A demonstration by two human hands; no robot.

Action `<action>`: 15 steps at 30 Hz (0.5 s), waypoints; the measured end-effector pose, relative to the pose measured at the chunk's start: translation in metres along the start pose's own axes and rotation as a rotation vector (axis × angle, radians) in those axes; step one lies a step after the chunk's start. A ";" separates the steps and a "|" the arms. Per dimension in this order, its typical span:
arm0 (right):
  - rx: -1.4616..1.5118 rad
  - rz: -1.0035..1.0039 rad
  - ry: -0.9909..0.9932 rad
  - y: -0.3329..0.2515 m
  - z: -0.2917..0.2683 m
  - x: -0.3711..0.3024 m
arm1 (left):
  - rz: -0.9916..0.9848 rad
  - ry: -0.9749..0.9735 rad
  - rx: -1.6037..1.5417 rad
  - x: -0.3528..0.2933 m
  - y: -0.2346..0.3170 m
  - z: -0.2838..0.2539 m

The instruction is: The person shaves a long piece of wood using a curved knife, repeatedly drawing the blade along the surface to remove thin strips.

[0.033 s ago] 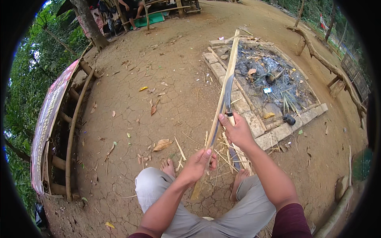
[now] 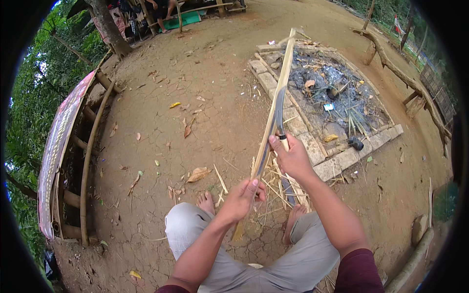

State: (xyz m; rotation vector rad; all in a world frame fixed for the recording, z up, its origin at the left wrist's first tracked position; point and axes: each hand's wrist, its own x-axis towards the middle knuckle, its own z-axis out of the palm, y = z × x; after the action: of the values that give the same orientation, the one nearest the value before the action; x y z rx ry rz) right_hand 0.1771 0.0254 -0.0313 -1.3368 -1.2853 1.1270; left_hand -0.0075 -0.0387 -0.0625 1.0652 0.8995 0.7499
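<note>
A long pale bamboo strip (image 2: 288,56) slants from between my knees up and away toward the fire pit. Around its lower part my left hand (image 2: 239,200) is closed, thumb on top. My right hand (image 2: 295,160) grips a knife (image 2: 279,108) by its light wooden handle, and its thumb lies against the strip. The knife's curved dark blade points away from me, its edge along the strip's right side. Between my hands the strip shows a dark streak. Thin shavings (image 2: 276,193) and split pieces lie on the ground between my bare feet.
Right ahead is a brick-edged fire pit (image 2: 317,144) with ash, charred bits and a black cup-like object (image 2: 355,143). A bamboo bench (image 2: 90,161) stands left, a log rail (image 2: 391,68) right. Dry leaves (image 2: 199,174) dot the cracked soil. Another person (image 2: 163,12) sits far back.
The bamboo strip and both hands have shifted slightly up and away from me. The knife has moved along with them, still against the strip.
</note>
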 end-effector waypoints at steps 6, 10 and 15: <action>-0.515 -0.283 -0.063 0.000 -0.005 -0.024 | -0.048 0.109 -0.174 0.000 0.032 0.000; -0.688 -0.453 -0.198 -0.005 0.008 -0.046 | -0.025 0.191 -0.310 -0.001 0.028 -0.008; -0.631 -0.268 -0.266 -0.017 0.014 -0.055 | 0.087 0.284 -0.307 0.000 0.034 0.002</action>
State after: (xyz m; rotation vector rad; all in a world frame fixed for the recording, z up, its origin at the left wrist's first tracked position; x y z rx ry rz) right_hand 0.1592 -0.0292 -0.0160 -1.4198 -2.0654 0.7495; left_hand -0.0090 -0.0288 -0.0300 0.7402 0.9448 1.0934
